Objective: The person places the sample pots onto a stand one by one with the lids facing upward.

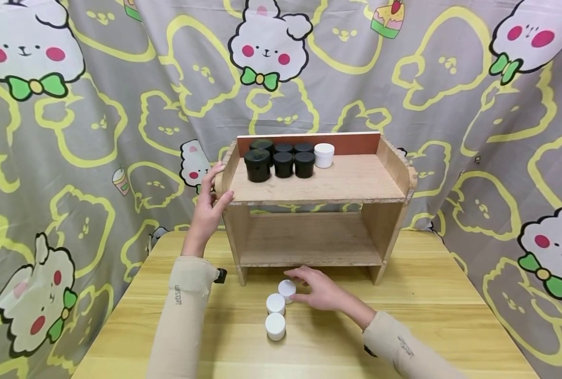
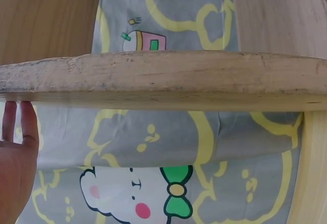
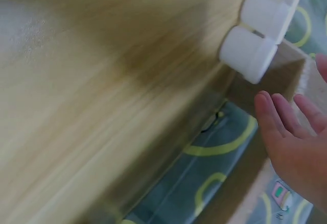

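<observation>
A small two-tier wooden shelf (image 1: 304,237) stands on the table. My left hand (image 1: 208,210) holds its left side panel (image 1: 232,179), thumb at the front edge and fingers on the outer side. In the left wrist view, two straight fingers (image 2: 29,124) meet the edge of a board. Three white lidded jars stand in a slanting row before the shelf: a far jar (image 1: 287,288), a middle jar (image 1: 276,303) and a near jar (image 1: 275,326). My right hand (image 1: 322,292) is spread beside the far jar. The right wrist view shows a gap between its fingertips and that jar (image 3: 248,53).
On the shelf's top board, several black jars (image 1: 258,166) stand in two rows at the left, with one white jar (image 1: 324,156) at their right end. A red-brown back strip (image 1: 357,145) closes the rear. Patterned curtains (image 1: 167,105) surround the wooden table (image 1: 418,295).
</observation>
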The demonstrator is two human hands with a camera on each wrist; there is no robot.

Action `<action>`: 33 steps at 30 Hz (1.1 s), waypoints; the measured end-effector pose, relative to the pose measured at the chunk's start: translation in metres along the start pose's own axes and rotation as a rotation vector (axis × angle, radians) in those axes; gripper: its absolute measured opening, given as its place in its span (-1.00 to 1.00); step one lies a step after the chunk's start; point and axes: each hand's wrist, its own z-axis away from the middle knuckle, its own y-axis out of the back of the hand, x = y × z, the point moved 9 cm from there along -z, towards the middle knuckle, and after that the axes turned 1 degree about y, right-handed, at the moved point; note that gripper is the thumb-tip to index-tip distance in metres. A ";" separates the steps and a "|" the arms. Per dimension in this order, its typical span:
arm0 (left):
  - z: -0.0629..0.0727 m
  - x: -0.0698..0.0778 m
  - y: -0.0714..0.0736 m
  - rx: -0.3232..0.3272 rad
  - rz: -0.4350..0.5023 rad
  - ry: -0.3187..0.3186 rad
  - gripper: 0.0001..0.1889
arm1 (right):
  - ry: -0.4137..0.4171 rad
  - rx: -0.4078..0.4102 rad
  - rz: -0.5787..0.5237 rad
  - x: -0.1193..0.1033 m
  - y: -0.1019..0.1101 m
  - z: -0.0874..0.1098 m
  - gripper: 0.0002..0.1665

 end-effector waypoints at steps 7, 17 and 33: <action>0.000 0.000 0.000 0.000 0.005 0.002 -0.36 | -0.033 -0.025 0.101 0.017 -0.015 -0.010 -0.29; 0.001 -0.003 -0.001 -0.003 0.017 0.014 -0.37 | -0.050 0.000 0.180 0.024 -0.023 -0.014 -0.53; 0.000 0.001 0.000 0.001 0.008 -0.011 -0.37 | -0.026 0.060 0.173 0.018 -0.013 -0.006 -0.61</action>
